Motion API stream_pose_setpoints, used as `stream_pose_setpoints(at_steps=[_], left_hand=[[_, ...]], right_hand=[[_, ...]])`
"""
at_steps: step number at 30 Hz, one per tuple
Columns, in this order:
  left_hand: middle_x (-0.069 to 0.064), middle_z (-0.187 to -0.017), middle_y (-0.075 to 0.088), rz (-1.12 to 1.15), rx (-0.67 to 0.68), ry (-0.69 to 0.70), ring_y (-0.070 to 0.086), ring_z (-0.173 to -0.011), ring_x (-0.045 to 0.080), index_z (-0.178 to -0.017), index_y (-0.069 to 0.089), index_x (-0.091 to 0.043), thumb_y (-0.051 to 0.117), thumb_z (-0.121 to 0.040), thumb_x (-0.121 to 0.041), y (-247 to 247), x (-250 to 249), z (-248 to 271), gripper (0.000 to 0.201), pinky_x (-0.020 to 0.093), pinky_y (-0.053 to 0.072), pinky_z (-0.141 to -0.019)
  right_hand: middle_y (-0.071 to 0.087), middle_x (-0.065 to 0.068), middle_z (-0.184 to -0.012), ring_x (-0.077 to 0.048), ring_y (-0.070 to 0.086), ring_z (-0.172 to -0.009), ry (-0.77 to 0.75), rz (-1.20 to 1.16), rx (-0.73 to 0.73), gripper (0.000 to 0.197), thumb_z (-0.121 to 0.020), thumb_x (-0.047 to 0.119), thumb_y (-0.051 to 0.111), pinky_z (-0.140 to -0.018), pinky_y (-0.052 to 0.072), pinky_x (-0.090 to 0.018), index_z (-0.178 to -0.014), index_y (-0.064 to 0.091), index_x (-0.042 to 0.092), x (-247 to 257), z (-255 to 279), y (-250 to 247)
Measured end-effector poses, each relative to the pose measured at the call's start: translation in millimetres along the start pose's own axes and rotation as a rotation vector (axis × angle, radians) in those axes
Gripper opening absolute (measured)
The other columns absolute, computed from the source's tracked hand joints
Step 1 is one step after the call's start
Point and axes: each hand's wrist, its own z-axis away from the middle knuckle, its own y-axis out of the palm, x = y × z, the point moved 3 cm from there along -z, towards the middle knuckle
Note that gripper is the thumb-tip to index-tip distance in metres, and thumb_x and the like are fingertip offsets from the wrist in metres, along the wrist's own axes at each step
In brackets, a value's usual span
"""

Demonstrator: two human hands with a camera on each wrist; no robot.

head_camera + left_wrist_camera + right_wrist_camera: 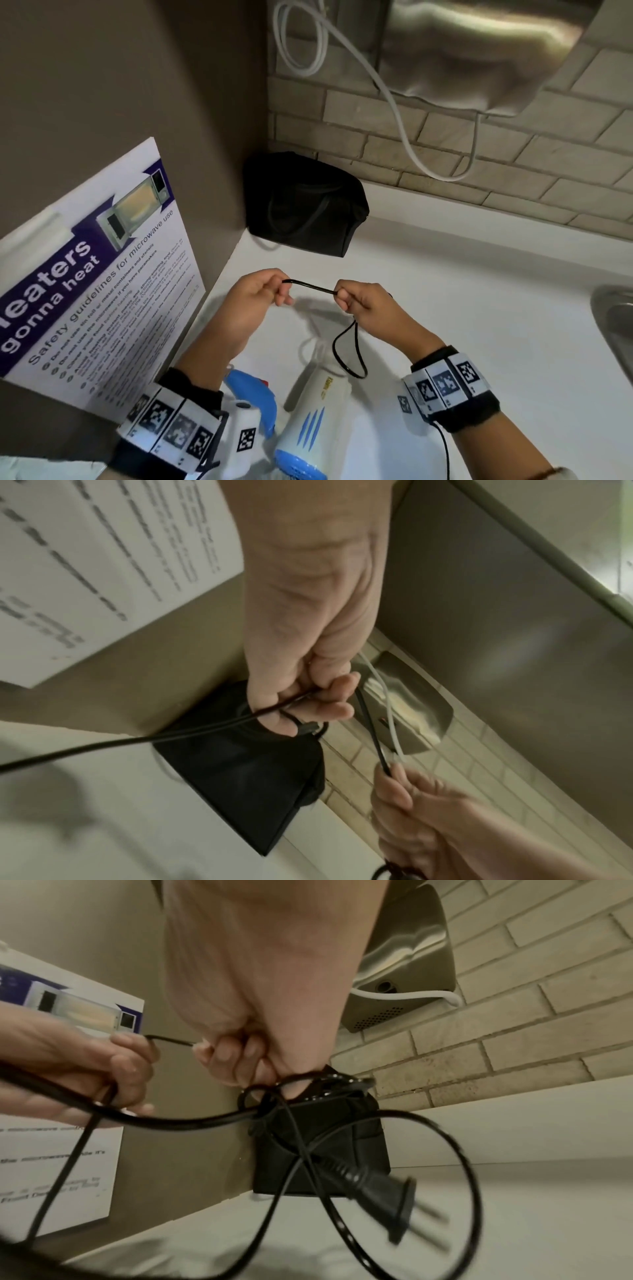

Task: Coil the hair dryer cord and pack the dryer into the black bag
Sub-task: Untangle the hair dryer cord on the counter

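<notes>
Both hands pinch the black cord (310, 287) between them: the left hand (253, 301) has fingers and thumb curled round one end of a short taut stretch, and the right hand (368, 305) is closed on the other end. Below the right hand a loop of cord hangs down, and the right wrist view shows the two-pin plug (390, 1191) dangling free with more loops swinging beside it — so the stretch held tight is probably being measured out for the next turn of the coil.

Just near of the hands lies the hair dryer (308, 421), white with blue vents, on its side on the white counter (462, 308); it lies close enough for the cord to be gathered without dragging it. At the far left corner of the counter, against the brick wall (445, 144), stands the black bag (305, 205), well apart from the dryer; whether its top is open I cannot tell. Judging by the loose loops, coiling is unfinished and packing has not begun.

A microwave safety poster (92, 274) hangs on the left wall, and a steel sink (616, 315) edges in at the right.
</notes>
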Motion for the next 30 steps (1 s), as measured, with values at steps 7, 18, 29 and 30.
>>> stream_pose_setpoints(at_steps=[7,18,29,30], left_hand=[[-0.003,-0.058,0.041,0.385,-0.152,-0.122,0.046,-0.052,0.005,-0.067,0.044,-0.009,0.019,-0.096,0.015,-27,17,-6,0.045,0.023,0.045,-0.08],[0.006,-0.072,0.061,0.057,-0.234,-0.182,0.062,-0.073,0.019,-0.077,0.057,-0.011,0.041,-0.096,-0.012,-37,61,-8,0.025,0.041,0.048,-0.088],[-0.001,-0.076,0.057,-0.556,0.216,0.07,0.054,-0.074,0.021,-0.075,0.056,-0.019,0.043,-0.082,-0.004,49,19,-4,0.021,0.025,0.04,-0.071],[-0.001,-0.069,0.052,-0.473,0.194,0.084,0.049,-0.067,0.017,-0.068,0.053,-0.018,0.04,-0.078,-0.002,47,15,-3,0.023,0.025,0.038,-0.066]], right_hand=[[0.045,0.016,-0.054,-0.004,0.037,-0.053,0.063,-0.011,0.079,0.036,-0.097,0.009,0.041,-0.057,0.032,-0.014,-0.065,0.043,0.024,-27,-6,-4],[0.039,0.009,-0.057,-0.007,0.032,-0.053,0.237,0.104,0.051,0.037,-0.093,0.003,0.039,-0.054,0.031,-0.013,-0.062,0.04,0.022,-48,0,-7],[0.043,0.006,-0.06,-0.016,0.039,-0.055,-0.006,0.42,0.097,0.021,-0.078,0.0,0.044,-0.05,0.027,-0.027,-0.075,0.041,0.02,5,0,14],[0.04,0.009,-0.056,-0.011,0.037,-0.051,-0.016,0.377,0.087,0.024,-0.076,-0.002,0.043,-0.049,0.026,-0.026,-0.074,0.04,0.021,4,0,12]])
